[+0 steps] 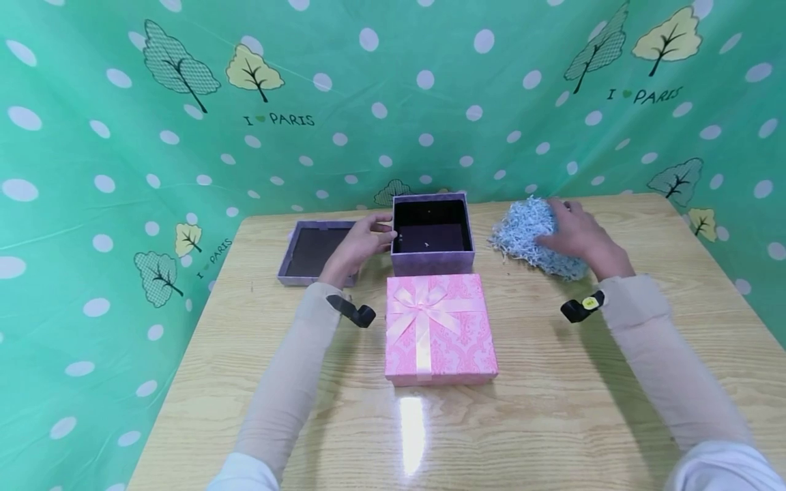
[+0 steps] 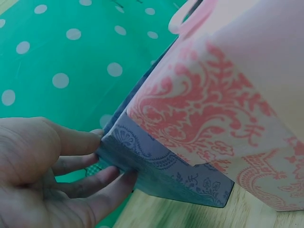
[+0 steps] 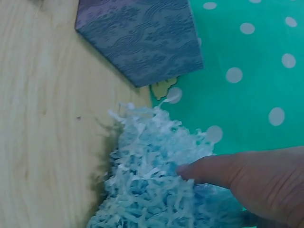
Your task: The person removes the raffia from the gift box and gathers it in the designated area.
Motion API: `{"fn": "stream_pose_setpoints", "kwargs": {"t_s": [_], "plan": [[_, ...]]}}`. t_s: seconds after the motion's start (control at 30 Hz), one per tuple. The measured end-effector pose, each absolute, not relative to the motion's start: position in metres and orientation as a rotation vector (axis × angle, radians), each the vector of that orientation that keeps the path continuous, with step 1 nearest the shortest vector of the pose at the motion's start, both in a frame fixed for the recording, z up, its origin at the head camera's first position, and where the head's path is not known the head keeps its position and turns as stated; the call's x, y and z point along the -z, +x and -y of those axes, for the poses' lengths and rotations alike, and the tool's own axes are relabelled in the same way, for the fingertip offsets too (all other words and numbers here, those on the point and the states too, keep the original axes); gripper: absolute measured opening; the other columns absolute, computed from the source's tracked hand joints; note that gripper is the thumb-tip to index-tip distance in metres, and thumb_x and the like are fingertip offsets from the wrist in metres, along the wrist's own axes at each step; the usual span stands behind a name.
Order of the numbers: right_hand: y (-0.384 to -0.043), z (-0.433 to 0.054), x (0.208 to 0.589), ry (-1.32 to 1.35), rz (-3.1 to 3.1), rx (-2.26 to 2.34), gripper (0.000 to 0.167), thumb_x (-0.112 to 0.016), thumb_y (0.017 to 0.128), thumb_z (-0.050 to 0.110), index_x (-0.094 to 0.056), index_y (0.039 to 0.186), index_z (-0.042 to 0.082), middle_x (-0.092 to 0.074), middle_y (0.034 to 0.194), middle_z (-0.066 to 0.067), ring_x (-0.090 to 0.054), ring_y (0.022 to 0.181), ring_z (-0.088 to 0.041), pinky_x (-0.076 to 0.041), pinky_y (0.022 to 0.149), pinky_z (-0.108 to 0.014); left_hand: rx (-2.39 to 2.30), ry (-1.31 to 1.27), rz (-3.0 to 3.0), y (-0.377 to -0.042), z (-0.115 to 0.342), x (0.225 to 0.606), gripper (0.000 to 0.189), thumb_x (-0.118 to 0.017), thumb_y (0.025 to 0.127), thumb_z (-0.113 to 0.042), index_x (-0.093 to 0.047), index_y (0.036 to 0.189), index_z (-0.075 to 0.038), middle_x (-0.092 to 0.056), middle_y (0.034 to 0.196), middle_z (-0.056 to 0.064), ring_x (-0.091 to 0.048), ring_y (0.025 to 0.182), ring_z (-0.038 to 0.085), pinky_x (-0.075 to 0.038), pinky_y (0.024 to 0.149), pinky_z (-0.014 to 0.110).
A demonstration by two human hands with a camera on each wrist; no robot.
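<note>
A purple patterned box (image 1: 432, 263) without its lid stands at the back of the table, its dark inside showing. My left hand (image 1: 365, 243) is at the box's left side, fingertips touching the outer wall (image 2: 156, 156) near a corner. To the right lies a heap of light blue shredded paper (image 1: 528, 228). Over its right side my right hand (image 1: 577, 235) grips the heap, the thumb (image 3: 209, 172) pressed into the strands; the other fingers are mostly hidden in the right wrist view.
A pink gift box (image 1: 442, 334) with a ribbon bow stands in front of the purple box. Left of it lies a shallow purple lid (image 1: 316, 252), inner side up. Behind the wooden table (image 1: 522, 409) hangs a green dotted cloth (image 1: 344, 61).
</note>
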State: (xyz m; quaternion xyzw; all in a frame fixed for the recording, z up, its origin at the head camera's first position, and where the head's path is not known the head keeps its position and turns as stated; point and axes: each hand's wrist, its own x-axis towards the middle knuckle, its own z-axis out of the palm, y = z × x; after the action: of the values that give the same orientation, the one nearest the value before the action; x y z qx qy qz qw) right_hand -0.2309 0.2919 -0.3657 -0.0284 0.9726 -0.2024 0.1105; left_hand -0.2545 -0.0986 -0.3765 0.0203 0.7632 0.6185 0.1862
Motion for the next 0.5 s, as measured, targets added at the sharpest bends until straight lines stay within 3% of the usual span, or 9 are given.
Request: {"fn": "stream_pose_setpoints", "kwargs": {"t_s": [0.2,0.33,0.5], "plan": [[-0.226,-0.289,0.352,-0.102,-2.927,0.526,0.085,-0.062,0.091,0.037,-0.013,0.152,0.006,-0.012,0.149,-0.037,-0.019,0.13,-0.06,-0.023,0.098,-0.077,-1.669,0.063,-2.239,-0.252,0.098,0.375,0.05,-0.056,0.096,-0.01,-0.039,0.142,-0.005,-0.046,0.133,0.018,-0.052,0.121,0.036,-0.047,0.103,0.04],[-0.222,-0.286,0.346,-0.123,-2.967,0.536,0.084,-0.059,0.093,0.038,-0.01,0.153,0.006,-0.012,0.15,-0.036,-0.018,0.131,-0.059,-0.021,0.101,-0.075,-1.601,0.084,-2.309,-0.25,0.099,0.373,0.047,-0.055,0.098,-0.018,-0.04,0.142,-0.007,-0.048,0.132,0.016,-0.056,0.115,0.031,-0.048,0.102,0.042],[-0.214,-0.276,0.334,-0.177,-3.003,0.611,0.082,-0.057,0.094,0.037,-0.01,0.154,0.008,-0.014,0.152,-0.032,-0.018,0.134,-0.055,-0.021,0.104,-0.073,-1.556,0.103,-2.36,-0.245,0.103,0.37,0.047,-0.052,0.099,-0.023,-0.04,0.142,-0.007,-0.048,0.133,0.017,-0.054,0.118,0.035,-0.047,0.103,0.045]]}}
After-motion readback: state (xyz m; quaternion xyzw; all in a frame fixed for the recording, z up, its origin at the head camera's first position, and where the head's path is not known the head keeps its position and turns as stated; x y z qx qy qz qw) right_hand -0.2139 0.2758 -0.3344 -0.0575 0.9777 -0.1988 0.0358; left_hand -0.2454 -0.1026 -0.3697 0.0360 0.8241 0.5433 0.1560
